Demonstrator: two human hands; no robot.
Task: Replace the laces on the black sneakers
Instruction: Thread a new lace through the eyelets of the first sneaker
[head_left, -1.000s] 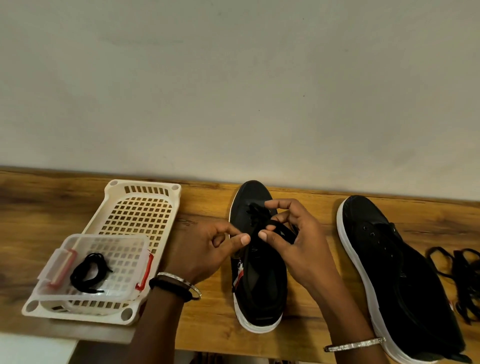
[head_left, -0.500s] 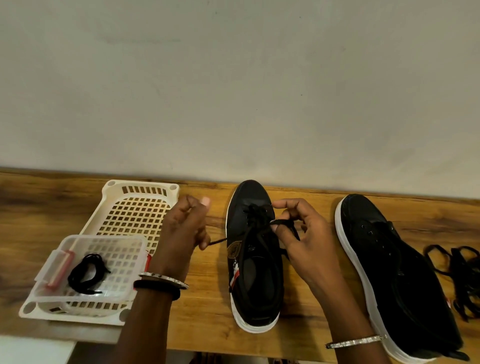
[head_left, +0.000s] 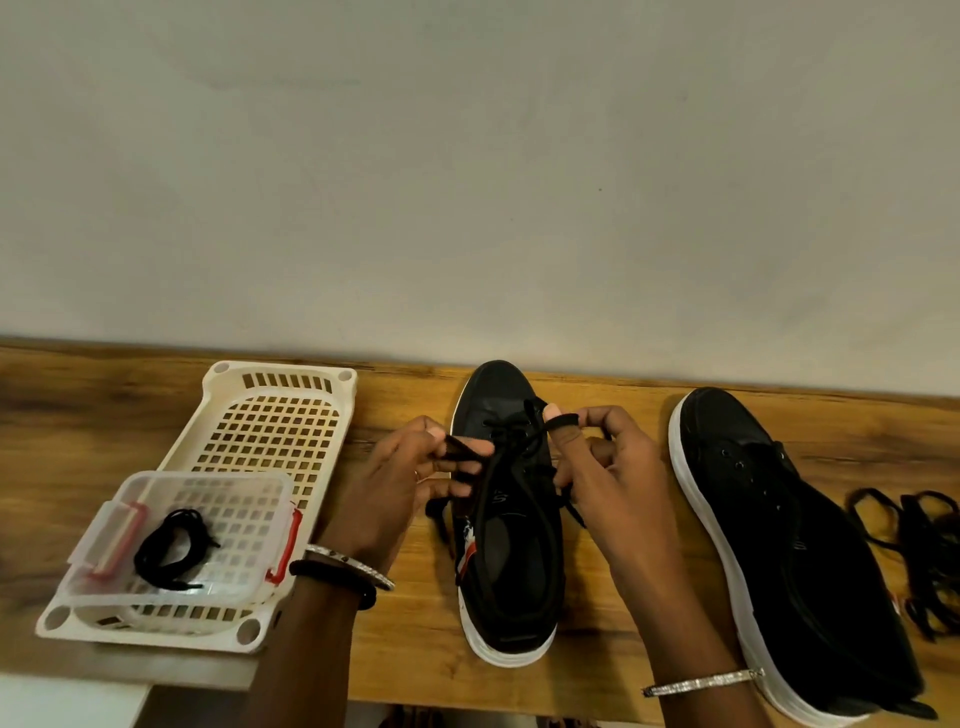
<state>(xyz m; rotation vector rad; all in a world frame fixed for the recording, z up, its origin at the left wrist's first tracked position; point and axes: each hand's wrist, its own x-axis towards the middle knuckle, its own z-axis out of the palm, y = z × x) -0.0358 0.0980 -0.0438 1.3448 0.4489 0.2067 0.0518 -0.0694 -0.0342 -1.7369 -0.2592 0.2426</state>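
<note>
A black sneaker with a white sole (head_left: 511, 571) stands on the wooden table, toe toward the wall. A black lace (head_left: 511, 434) crosses its upper eyelets. My left hand (head_left: 400, 483) pinches the lace's left part beside the shoe. My right hand (head_left: 597, 467) holds the right part, looped over my thumb, just right of the eyelets. A second black sneaker (head_left: 789, 551) lies to the right with bare eyelets. A coiled black lace (head_left: 174, 548) rests in a clear plastic box (head_left: 260, 499).
The clear box sits in a cream perforated basket (head_left: 275, 410) at the left. A pile of loose black laces (head_left: 924, 545) lies at the far right edge. A plain wall runs close behind the table (head_left: 93, 415); the table's front edge is near my wrists.
My left hand moved from beside the basket back toward the shoe and now pinches a lace loop. My right hand raised its lace part over the thumb.
</note>
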